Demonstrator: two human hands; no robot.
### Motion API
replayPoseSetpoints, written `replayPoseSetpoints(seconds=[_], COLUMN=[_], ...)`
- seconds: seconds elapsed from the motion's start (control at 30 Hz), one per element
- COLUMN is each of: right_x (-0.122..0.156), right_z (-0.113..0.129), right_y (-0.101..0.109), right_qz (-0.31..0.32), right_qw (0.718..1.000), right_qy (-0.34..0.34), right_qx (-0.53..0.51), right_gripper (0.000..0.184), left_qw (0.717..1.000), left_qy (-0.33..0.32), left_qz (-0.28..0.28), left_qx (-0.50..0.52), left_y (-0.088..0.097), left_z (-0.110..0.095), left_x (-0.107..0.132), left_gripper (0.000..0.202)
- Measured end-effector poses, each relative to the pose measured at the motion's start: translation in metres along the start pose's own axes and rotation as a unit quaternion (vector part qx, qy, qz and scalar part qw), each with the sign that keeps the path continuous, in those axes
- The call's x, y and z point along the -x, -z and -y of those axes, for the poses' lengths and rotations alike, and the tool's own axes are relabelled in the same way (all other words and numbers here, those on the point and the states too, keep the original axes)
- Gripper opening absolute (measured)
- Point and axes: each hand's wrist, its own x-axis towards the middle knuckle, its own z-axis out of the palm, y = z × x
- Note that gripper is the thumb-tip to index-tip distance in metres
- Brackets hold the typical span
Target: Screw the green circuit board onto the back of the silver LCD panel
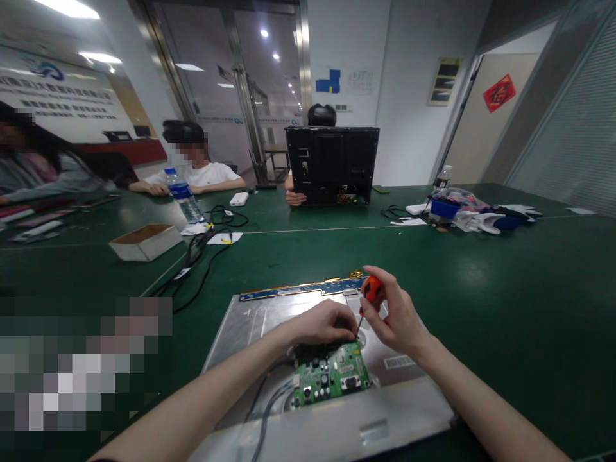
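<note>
My right hand (399, 317) grips an orange and black screwdriver (372, 290), its thin shaft slanting down to the top right corner of a green circuit board (337, 369). Right beside the screwdriver tip, my left hand (327, 322) is closed with its fingertips pinched together; whatever they hold is hidden. The board lies on the silver metal back of a flat display panel (260, 321), and grey cables (265, 410) run from its left side. Along the panel's far edge runs a narrow blue circuit strip (293, 292).
Black cables (192, 256), an open cardboard box (145, 242) and a tilted water bottle (183, 196) are at the left. Across the green table (505, 289), a person holds up a black monitor housing (332, 165). Plastic bags and a blue container (443, 208) lie far right. Other people sit left.
</note>
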Motion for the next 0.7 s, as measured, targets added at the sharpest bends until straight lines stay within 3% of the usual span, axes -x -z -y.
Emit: replayPoseSetpoints(seconds=[0.27,0.7], right_x=[0.0,-0.002], right_z=[-0.005,0.002], right_y=[-0.004,0.0], right_qz=[-0.022,-0.001], right_qw=[0.999,1.0], right_qy=[0.008,0.021], right_qx=[0.03,0.021], right_gripper=[0.048,0.055], left_qw=[1.0,1.0], left_qy=[0.002,-0.006], left_qz=[0.002,0.003], left_qx=[-0.002,0.016], left_y=[0.0,-0.002], left_z=[0.005,0.012], left_x=[-0.002,0.0], left_gripper=[0.002,0.009])
